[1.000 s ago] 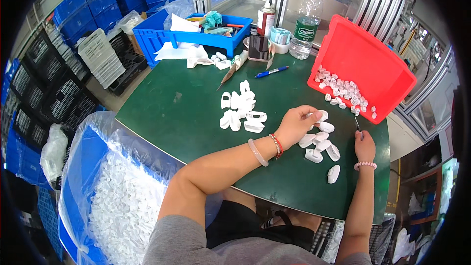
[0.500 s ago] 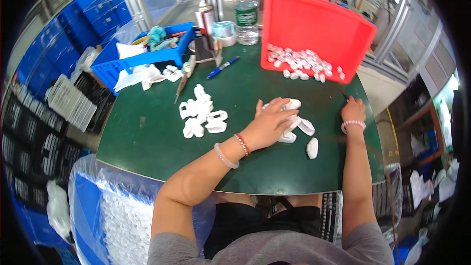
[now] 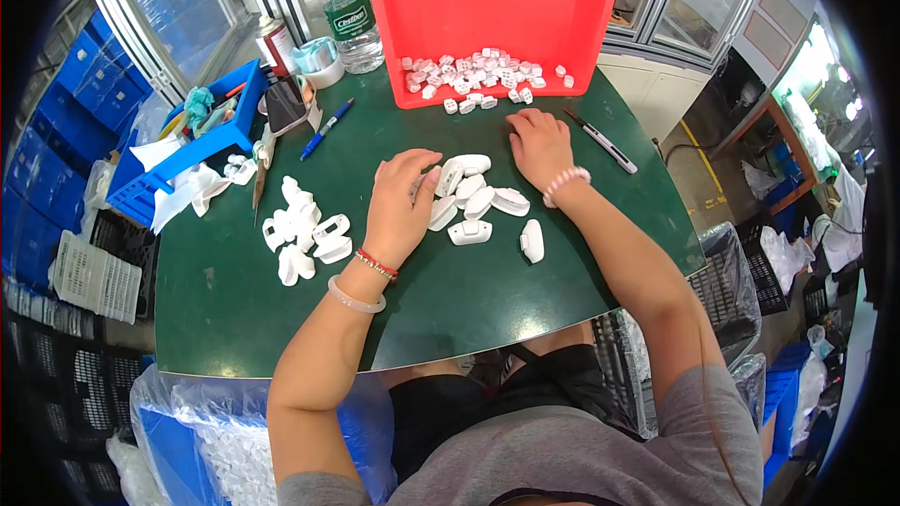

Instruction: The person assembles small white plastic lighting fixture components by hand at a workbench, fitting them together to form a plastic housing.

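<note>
A cluster of white oval plastic pieces point(image 3: 473, 197) lies on the green table point(image 3: 469, 300) in front of me. My left hand point(image 3: 398, 206) rests on the cluster's left side, its fingers curled around one white piece point(image 3: 448, 176). My right hand point(image 3: 539, 145) lies flat on the table just right of the cluster, fingers spread, with the fingertips near the lip of the red tray point(image 3: 487, 0). Several small white parts point(image 3: 483, 70) lie in the tray. A second group of white pieces point(image 3: 305, 234) sits to the left of my left hand.
A blue bin point(image 3: 192, 145) with tools and cloths stands at the far left, with a blue pen point(image 3: 326, 128), a water bottle point(image 3: 349, 14) and a tape roll point(image 3: 314, 58) beside it. A knife-like tool point(image 3: 602, 141) lies right of my right hand. A bag of white parts point(image 3: 225, 440) sits below the table edge.
The view has swung left, so the table now looks centred. My left hand stays on the white pieces, and my right hand has moved up toward the red tray's lip.
</note>
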A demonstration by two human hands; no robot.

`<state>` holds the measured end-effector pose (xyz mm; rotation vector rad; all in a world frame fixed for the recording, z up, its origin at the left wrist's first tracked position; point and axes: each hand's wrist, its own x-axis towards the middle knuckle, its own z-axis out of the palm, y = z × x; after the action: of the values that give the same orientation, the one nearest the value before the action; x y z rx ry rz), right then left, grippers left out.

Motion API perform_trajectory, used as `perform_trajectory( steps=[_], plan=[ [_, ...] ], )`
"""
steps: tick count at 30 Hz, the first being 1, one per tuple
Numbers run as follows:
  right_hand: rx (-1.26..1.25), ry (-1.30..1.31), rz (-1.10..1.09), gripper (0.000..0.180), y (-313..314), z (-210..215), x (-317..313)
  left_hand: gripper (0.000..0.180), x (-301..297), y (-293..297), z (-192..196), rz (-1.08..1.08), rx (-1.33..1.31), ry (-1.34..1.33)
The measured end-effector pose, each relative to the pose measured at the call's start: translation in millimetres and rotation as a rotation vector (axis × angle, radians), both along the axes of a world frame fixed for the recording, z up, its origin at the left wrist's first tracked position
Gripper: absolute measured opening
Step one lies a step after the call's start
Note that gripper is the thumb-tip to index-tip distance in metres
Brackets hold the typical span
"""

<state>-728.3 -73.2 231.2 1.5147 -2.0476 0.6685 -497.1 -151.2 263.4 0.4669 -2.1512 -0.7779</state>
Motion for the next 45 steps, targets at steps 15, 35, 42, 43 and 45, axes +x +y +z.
perform_trajectory(
  steps=[15, 35, 42, 43, 45],
  plan=[
    [0.081, -0.06, -0.018, 0.021, -52.3, 15.5, -8.9, 0.018, 1.6, 1.1, -3.2, 0.098, -0.211, -0.011],
    [0.059, -0.409, 0.419, 0.023, 20.2, 24.4, 4.1, 0.019, 0.2, 5.3, 5.6, 0.005, -0.217, -0.126],
    [0.106, -0.423, 0.416, 0.024, 21.1, 22.2, 3.0, 0.022, 2.9, 23.2, 24.5, -0.018, -0.215, 0.065],
    [0.093, -0.418, 0.422, 0.024, 21.4, 20.6, 4.1, 0.022, 3.2, 26.7, 30.3, -0.02, -0.119, 0.095],
    [0.112, -0.453, 0.412, 0.025, 22.4, 18.8, 4.0, 0.021, 0.7, 26.2, 41.0, -0.023, -0.195, 0.091]
  ],
)
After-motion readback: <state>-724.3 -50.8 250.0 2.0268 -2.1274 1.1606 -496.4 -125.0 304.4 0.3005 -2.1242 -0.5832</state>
